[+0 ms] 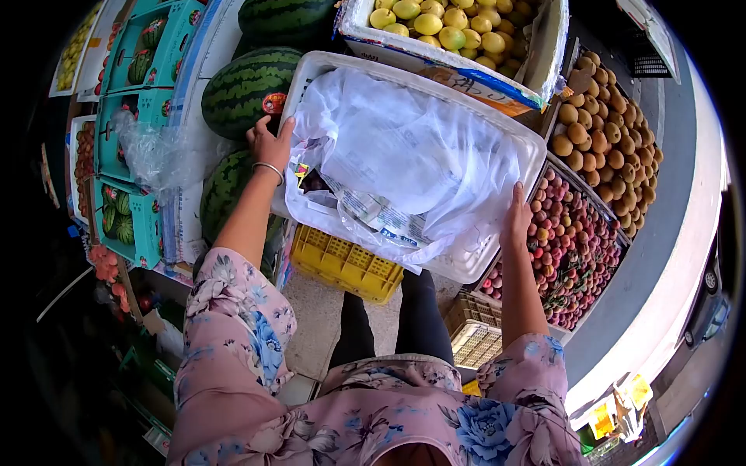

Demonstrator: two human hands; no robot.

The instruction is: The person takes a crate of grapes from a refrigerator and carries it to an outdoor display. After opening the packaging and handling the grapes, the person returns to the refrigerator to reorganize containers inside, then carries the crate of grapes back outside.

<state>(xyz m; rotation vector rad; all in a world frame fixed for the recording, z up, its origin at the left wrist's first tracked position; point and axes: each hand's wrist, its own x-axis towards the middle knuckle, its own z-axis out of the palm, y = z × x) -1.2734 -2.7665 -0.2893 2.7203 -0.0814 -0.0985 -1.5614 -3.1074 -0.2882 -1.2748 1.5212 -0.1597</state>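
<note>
A white plastic crate (534, 147) is held level in front of me, one hand on each short side. My left hand (270, 147), with a bangle at its wrist, is closed on the left rim, close to a striped watermelon (241, 85). My right hand (516, 220) grips the right rim, its fingers partly hidden beneath. Thin white plastic sheeting (412, 140) covers most of the crate's inside. Under its near edge shows a printed newspaper sheet (381, 213). Some dark items peek out at the crate's left side, too covered to name.
A foam box of yellow-green fruit (451, 27) stands beyond the crate. To the right are kiwifruit (606, 140) and a crate of small reddish fruit (571, 248). A yellow basket (342, 264) sits below by my legs. Teal boxes (128, 225) with small watermelons line the left.
</note>
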